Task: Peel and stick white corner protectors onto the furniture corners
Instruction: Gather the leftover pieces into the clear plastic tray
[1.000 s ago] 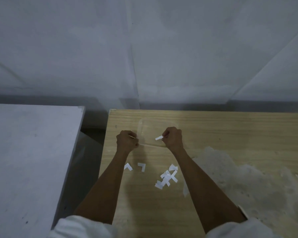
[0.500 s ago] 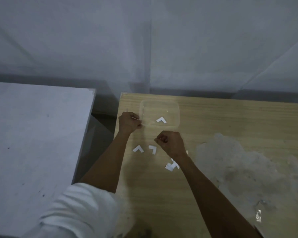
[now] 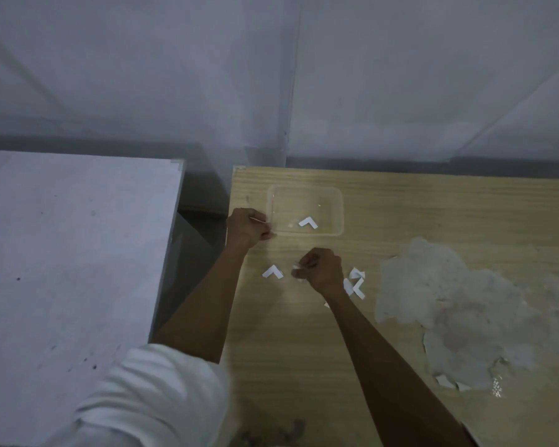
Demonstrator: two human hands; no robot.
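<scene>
Since half a second back, the right hand (image 3: 320, 269) has closed on one of two loose pieces that lay just near-side of the clear container (image 3: 340, 211). A single loose piece (image 3: 272, 272) is left there.

Head view: the right hand's fingers are curled, pinching the white corner protector (image 3: 299, 270) at its fingertips, near-side of the container and apart from it. The left hand (image 3: 250, 229) is clenched on the container's near-left corner. A thin pale sliver shows at its knuckles, but I cannot tell what it is. Another protector (image 3: 308, 222) lies inside the container. A small heap of pieces (image 3: 355, 285) sits beyond the right wrist, further from the container, all on the wooden table (image 3: 433, 204).

The step looks like lifting this piece to peel it. It would go best with one arm of the L held by its edges and the backing started at a tip with a nail. The sticky face should stay off the skin and the table until it meets a corner.
</scene>
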